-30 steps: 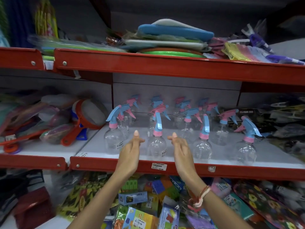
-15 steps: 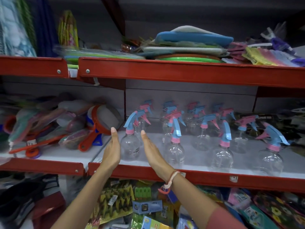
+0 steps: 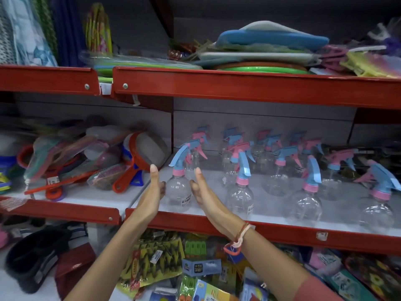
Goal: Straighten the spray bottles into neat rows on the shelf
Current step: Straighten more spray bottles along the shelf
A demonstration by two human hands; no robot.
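Several clear spray bottles with pink and blue trigger heads stand in loose rows on the white shelf with a red front rim (image 3: 282,233). The leftmost front bottle (image 3: 179,192) stands upright between my two flat hands. My left hand (image 3: 154,190) is against its left side, thumb touching the bottle. My right hand (image 3: 202,193), a red thread on its wrist, is at its right side, fingers straight. More front bottles (image 3: 240,199) (image 3: 307,203) (image 3: 376,210) stand to the right, their heads turned different ways. The rear bottles (image 3: 280,161) are partly hidden.
Red-handled strainers (image 3: 141,157) and bagged goods fill the shelf section to the left. The upper red shelf (image 3: 238,88) hangs low over the bottles, loaded with flat items. Packaged goods (image 3: 152,263) lie on the shelf below my arms.
Both hands moved left from the second front bottle to the leftmost one and closed in on its sides. The camera has shifted left too.
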